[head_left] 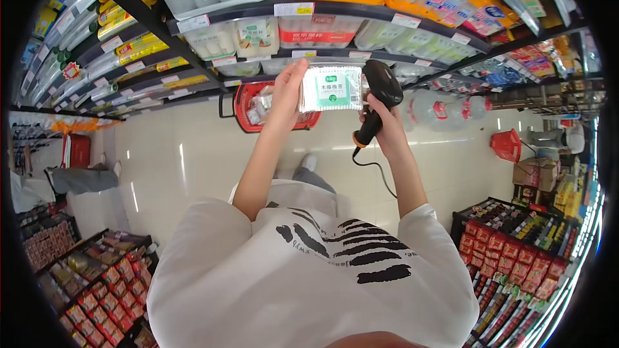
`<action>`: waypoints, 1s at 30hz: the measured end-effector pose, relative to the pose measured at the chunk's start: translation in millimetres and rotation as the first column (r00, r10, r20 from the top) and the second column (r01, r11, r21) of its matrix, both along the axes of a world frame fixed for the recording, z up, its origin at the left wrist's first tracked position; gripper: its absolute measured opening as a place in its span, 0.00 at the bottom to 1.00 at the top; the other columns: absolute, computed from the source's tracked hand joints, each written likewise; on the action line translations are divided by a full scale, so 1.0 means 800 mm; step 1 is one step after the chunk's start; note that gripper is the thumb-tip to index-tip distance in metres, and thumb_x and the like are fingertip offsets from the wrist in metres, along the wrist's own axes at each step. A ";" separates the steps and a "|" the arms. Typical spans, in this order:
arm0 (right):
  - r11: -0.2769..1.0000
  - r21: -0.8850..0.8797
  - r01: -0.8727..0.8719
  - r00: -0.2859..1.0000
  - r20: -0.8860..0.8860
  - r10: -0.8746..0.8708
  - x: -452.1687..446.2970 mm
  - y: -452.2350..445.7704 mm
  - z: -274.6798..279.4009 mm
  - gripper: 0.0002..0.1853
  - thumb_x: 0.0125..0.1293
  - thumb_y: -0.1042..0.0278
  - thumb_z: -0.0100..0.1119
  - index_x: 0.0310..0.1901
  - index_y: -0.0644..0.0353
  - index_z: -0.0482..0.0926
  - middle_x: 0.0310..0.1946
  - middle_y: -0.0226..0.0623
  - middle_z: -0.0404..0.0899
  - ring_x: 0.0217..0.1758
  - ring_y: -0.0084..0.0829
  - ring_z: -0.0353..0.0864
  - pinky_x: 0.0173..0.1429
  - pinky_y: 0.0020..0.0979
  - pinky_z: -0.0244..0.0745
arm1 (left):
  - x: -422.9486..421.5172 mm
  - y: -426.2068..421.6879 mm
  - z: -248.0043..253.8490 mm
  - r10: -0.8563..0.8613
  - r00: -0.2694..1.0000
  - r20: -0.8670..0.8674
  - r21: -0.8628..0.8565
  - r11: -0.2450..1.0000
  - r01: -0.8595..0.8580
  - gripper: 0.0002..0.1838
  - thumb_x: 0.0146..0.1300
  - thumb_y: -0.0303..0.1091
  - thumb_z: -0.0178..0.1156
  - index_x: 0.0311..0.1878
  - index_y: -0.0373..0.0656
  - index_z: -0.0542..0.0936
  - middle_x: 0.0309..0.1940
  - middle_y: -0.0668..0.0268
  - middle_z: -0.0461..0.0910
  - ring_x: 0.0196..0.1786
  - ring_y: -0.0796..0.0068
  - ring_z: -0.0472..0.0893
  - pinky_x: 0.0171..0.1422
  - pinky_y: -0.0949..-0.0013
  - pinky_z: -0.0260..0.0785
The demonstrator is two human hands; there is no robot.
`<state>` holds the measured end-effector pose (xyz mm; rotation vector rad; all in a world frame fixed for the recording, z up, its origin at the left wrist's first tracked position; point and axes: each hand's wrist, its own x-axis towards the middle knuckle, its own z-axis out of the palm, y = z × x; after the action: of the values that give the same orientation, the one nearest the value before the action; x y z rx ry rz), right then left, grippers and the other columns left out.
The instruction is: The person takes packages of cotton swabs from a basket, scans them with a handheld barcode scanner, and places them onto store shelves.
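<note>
My left hand [291,87] grips the left end of a flat clear pack of cotton swabs [332,89] with a green and white label. In my right hand [385,119] is a black barcode scanner [382,87], held by its handle with its head beside the pack's right end. A black cable [380,166] curls down from the scanner's orange-ringed base. Behind the pack, low down, a red shopping basket [244,113] holds several wrapped goods, partly hidden by my left hand and the pack.
Shelves [251,10] of packed cups and price tags stand in front. Large clear plastic bottles [445,109] are on the floor to the right. Another red basket [506,145] is near a person [570,136] at far right; another person's leg [84,179] shows at left. Snack racks [103,296] stand behind.
</note>
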<state>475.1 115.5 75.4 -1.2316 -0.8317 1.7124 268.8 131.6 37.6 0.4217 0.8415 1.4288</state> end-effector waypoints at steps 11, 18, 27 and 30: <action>0.994 0.073 -0.087 0.974 0.214 0.069 -0.108 -0.051 0.107 0.16 0.56 0.71 0.65 0.46 0.61 0.74 0.36 0.30 0.75 0.36 0.24 0.74 0.38 0.29 0.73 | -0.087 -0.042 0.069 -0.129 0.982 0.140 0.134 0.985 0.110 0.15 0.72 0.44 0.45 0.50 0.43 0.70 0.45 0.67 0.74 0.51 0.77 0.74 0.56 0.71 0.65; 0.958 0.169 -0.231 0.932 0.319 0.169 -0.150 -0.043 0.122 0.17 0.57 0.65 0.66 0.46 0.60 0.74 0.34 0.28 0.76 0.34 0.22 0.75 0.40 0.26 0.72 | -0.150 -0.045 0.078 -0.074 0.986 0.148 0.175 0.983 0.048 0.12 0.66 0.37 0.52 0.49 0.43 0.71 0.45 0.67 0.74 0.50 0.76 0.74 0.57 0.70 0.64; 0.723 0.179 -0.667 0.392 0.910 0.136 -0.186 0.050 0.319 0.20 0.53 0.56 0.67 0.42 0.59 0.74 0.26 0.27 0.75 0.33 0.18 0.75 0.41 0.25 0.69 | -0.168 -0.038 0.082 -0.133 0.966 0.223 0.150 0.984 0.101 0.14 0.66 0.36 0.51 0.52 0.43 0.70 0.47 0.67 0.74 0.52 0.75 0.74 0.58 0.68 0.64; 0.626 0.055 -0.778 0.228 0.953 0.199 -0.212 0.039 0.359 0.22 0.53 0.60 0.65 0.47 0.61 0.72 0.30 0.31 0.77 0.35 0.22 0.76 0.44 0.27 0.71 | -0.169 -0.039 0.089 -0.158 0.953 0.258 0.210 0.972 0.104 0.14 0.66 0.35 0.52 0.53 0.43 0.70 0.48 0.67 0.74 0.53 0.75 0.74 0.59 0.68 0.64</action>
<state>305.1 146.5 362.7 -1.5052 -2.5012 0.8956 133.3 100.7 108.6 0.4084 0.4446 1.4103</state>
